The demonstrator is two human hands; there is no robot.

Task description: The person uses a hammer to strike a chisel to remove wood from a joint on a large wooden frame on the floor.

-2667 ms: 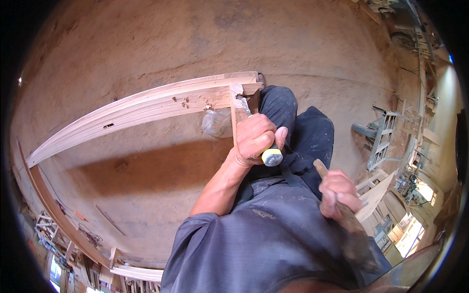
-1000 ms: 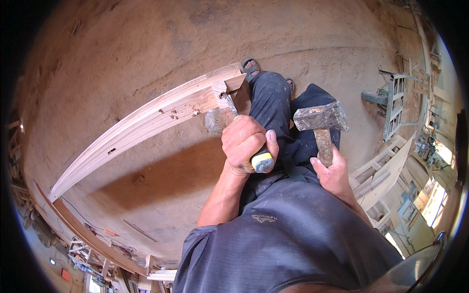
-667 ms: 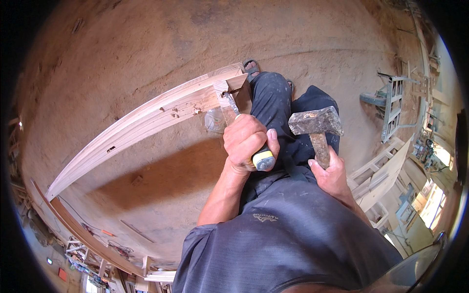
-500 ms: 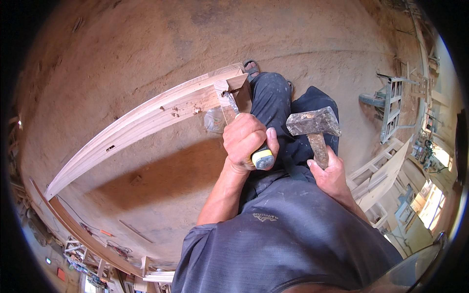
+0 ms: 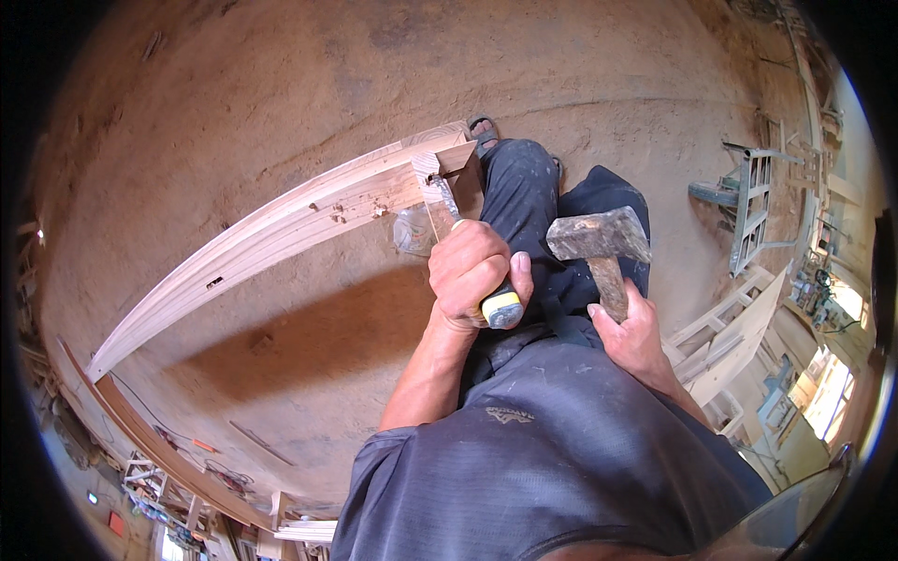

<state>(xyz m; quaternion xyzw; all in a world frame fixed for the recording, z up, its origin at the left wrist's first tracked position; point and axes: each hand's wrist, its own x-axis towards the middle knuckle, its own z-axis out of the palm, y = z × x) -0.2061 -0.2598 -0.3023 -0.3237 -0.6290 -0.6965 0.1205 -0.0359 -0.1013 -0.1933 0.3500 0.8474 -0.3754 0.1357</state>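
My left hand [image 5: 468, 273] is wrapped round the handle of a chisel [image 5: 502, 309] whose yellow and black butt end points back toward me. The chisel's metal blade slants away to a small upright wood block [image 5: 427, 168] at the right end of a pale timber beam [image 5: 281, 224], where its tip meets a notch. Chips of wood [image 5: 378, 208] lie on the beam's face, and a small slot is cut further left. In my right hand [image 5: 636, 337] is a hammer [image 5: 599, 236] with a worn, heavy head and a short wooden handle, held over my right thigh, apart from the chisel.
A clear plastic bag or container [image 5: 412, 231] lies on the earthen floor by the block. Brown timber [image 5: 159, 435] runs along the lower left, near cords. A metal frame [image 5: 751, 210] and a tyre [image 5: 714, 193] stand to the right, with light wooden frames [image 5: 739, 341] nearer.
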